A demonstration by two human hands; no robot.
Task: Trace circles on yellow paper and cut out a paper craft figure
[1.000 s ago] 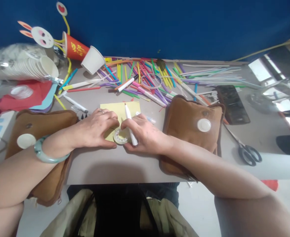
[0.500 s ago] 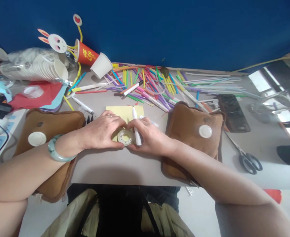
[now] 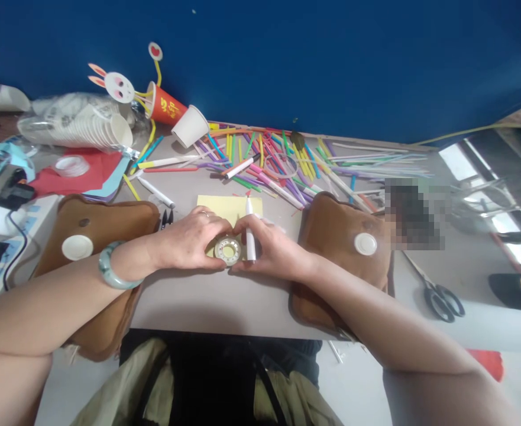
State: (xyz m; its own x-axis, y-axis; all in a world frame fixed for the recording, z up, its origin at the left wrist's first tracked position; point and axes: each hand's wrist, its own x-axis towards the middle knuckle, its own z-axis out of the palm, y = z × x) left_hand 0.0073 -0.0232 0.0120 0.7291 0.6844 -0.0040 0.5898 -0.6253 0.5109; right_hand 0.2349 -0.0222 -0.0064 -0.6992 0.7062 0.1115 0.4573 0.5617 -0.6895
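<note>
My left hand [image 3: 193, 239] is closed around the left side of a roll of clear tape [image 3: 219, 253], thumb at its lower edge. Facing it, my right hand [image 3: 271, 245] grips a white marker [image 3: 250, 239] with a red tip that points away from me. The right fingertips come close to the roll's right side; whether they touch it I cannot tell. Under and beyond both hands lies a sheet of yellow paper [image 3: 225, 205], partly covered by them.
Brown cushion-like pads [image 3: 331, 236] lie under both forearms. Colourful pipe cleaners and markers [image 3: 269, 160] spread along the back. A red paper cup [image 3: 167, 105] with a rabbit face, bagged white cups [image 3: 91, 127], scissors [image 3: 437, 299] and a blue wall [image 3: 260, 65] surround the work area.
The camera view has shifted slightly. The tape roll appears turned a little, its face more toward me. Both hands keep nearly the same grip and place.
</note>
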